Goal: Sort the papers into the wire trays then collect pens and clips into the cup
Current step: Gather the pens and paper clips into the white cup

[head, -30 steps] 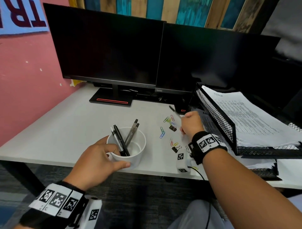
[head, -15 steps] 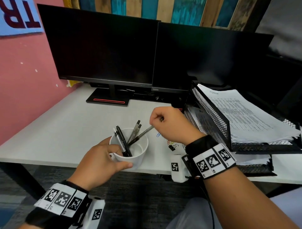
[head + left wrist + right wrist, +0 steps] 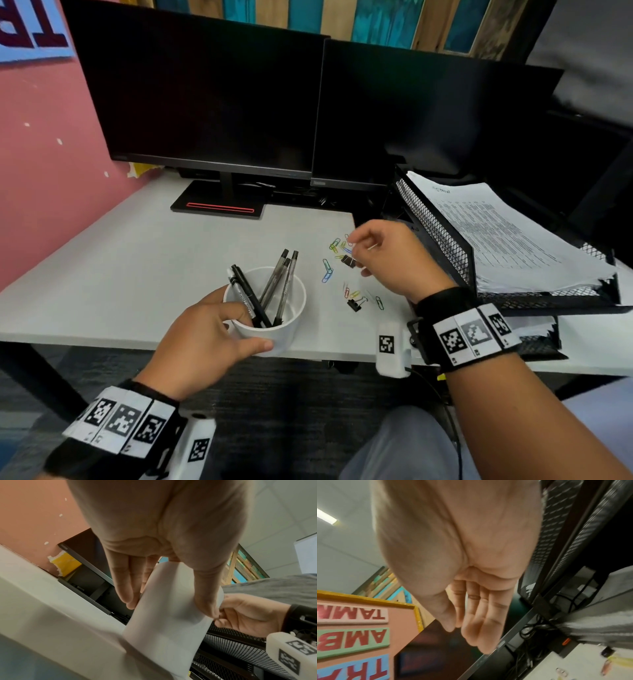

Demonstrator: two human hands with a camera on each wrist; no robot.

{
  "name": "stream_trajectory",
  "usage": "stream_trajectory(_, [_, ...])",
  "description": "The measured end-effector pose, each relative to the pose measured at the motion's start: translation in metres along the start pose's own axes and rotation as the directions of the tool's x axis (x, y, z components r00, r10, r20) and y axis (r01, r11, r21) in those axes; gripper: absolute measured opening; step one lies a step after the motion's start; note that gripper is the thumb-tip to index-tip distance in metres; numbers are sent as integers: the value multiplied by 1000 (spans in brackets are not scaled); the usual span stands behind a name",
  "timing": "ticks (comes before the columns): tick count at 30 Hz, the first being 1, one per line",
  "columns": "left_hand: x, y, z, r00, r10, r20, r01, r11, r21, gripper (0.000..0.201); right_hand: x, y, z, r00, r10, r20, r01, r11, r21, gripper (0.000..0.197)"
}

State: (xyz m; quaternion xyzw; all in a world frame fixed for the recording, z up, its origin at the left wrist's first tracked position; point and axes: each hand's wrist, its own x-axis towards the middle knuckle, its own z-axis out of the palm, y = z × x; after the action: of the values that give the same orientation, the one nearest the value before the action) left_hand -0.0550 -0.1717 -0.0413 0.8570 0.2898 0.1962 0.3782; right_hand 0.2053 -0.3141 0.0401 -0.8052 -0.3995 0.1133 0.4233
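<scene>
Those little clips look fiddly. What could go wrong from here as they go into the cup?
1. The paper clips lie loose and flat on the desk; the right hand could flick some toward the edge.
2. The cup stands near the desk's front edge, held by the left hand; a nudge might tip it and its pens.

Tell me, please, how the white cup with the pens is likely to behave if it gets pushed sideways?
The white cup stands near the desk edge, so a push could send it off. The pens lean well above its rim, so it probably tips readily. The left hand gripping it likely steadies it.
</scene>
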Motion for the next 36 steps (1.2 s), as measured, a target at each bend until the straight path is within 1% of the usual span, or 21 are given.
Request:
stream_trajectory(2, [0, 1, 1, 1000, -5, -4, 5, 1000, -13, 24, -3, 15, -9, 999, 47, 7, -45, 983, -177, 19])
stream_trajectory(5, [1, 0, 2, 1000, 4, -16, -5, 1000, -14, 23, -12, 37, -12, 984, 161, 82, -104, 877, -468, 23])
stream_trajectory(7, [2, 1, 3, 1000, 6, -20, -6, 1000, -8, 24, -20, 49, -8, 959, 253, 129, -141, 817, -559, 27])
stream_trajectory(10, [2, 3, 6, 1000, 9, -18, -9, 1000, -23, 25, -33, 57, -2, 918, 349, 190, -161, 763, -626, 30])
stream_trajectory(12, [1, 5, 8, 1000, 6, -16, -6, 999, -34, 25, -39, 58, -1, 900, 373, 224, -152, 753, -641, 29])
stream_trajectory(16, [0, 5, 7, 1000, 9, -6, -10, 999, -35, 24, -46, 55, 1, 884, 383, 267, -124, 744, -657, 30])
stream_trajectory(18, [-1, 5, 6, 1000, 9, -4, -9, 999, -40, 22, -47, 55, 3, 883, 381, 275, -113, 741, -662, 32])
stream_trajectory(20, [-2, 6, 5, 1000, 6, -5, -6, 999, -43, 22, -45, 55, 4, 884, 381, 269, -128, 753, -646, 32])
stream_trajectory(25, [-5, 9, 2, 1000, -10, -19, 9, 999, -32, 23, -44, 56, 9, 875, 385, 294, -128, 769, -626, 27])
stream_trajectory(27, [-6, 10, 1, 1000, -20, -18, 19, 1000, -16, 24, -38, 61, 9, 889, 374, 265, -181, 817, -548, 25])
stream_trajectory(29, [-7, 10, -1, 999, -28, -23, 28, 1000, 0, 25, -31, 64, 10, 909, 367, 199, -262, 873, -411, 27])
stream_trajectory(31, [-7, 9, -2, 999, -37, -30, 37, 999, 10, 25, -25, 66, 12, 925, 357, 127, -308, 904, -297, 34])
stream_trajectory(32, [-7, 9, -2, 999, -43, -32, 43, 999, 10, 24, -21, 67, 14, 931, 355, 91, -320, 908, -270, 38])
stream_trajectory(33, [-7, 8, -3, 998, -46, -35, 46, 999, 8, 24, -19, 67, 16, 931, 360, 60, -332, 903, -273, 38])
stream_trajectory(35, [-7, 8, -3, 998, -41, -41, 41, 999, 7, 24, -15, 67, 21, 929, 368, 28, -337, 875, -347, 28])
stream_trajectory(36, [-7, 8, -4, 998, -40, -42, 41, 999, 11, 25, -13, 68, 22, 924, 381, 25, -342, 855, -389, 26])
